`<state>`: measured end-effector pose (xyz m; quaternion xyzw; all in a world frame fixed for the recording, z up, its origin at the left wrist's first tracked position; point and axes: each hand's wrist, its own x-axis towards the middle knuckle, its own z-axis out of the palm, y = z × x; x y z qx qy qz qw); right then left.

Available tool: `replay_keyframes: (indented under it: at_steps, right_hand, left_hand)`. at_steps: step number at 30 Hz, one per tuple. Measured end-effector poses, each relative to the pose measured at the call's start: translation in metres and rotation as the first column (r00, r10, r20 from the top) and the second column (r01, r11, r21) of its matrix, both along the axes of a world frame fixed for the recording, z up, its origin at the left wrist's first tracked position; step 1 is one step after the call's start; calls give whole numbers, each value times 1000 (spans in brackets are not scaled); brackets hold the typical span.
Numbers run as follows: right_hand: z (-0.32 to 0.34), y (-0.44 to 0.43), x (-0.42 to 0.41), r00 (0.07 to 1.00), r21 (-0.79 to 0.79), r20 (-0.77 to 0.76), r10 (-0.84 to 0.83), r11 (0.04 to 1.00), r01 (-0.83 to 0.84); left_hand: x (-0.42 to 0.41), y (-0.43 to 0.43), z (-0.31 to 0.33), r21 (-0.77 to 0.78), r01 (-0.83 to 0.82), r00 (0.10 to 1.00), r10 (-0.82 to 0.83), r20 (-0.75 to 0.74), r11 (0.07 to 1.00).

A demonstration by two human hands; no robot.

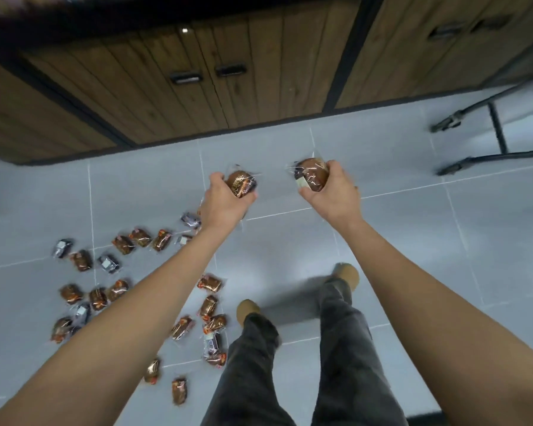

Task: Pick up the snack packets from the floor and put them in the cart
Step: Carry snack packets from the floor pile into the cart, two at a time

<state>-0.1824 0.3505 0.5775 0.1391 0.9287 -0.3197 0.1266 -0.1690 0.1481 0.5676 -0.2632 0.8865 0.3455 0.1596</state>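
Our left hand (225,198) curls round a brown snack packet in clear wrap (242,183). Our right hand (333,195) clasps a second brown clear-wrapped packet (313,178). We hold both above the grey tiled floor (413,241). Many scattered packets (99,298) lie at lower left. Open tile stretches ahead to the bottom edge of the dark wooden cabinet (197,96). A black metal frame on castors (496,130) stands at far right.

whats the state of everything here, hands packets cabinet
left hand, grips left packet
right hand, grips right packet
left packet, held above the floor
right packet, held above the floor
floor packets, lying scattered, not yet picked up
cabinet doors, closed
wheeled frame, partly in view
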Motion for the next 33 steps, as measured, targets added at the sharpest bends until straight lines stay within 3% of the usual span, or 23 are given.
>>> replay_keyframes:
  at_steps: [20,33]
  right_hand:
    - [88,414,-72,921,-46,-79,-382,924,379]
    - [78,595,-248,820,-36,-71,-569,823,567]
  left_hand:
    - [-153,442,97,222,371,926,-342,-160,902]
    - [-348,646,89,180,570,820,-543,-178,802]
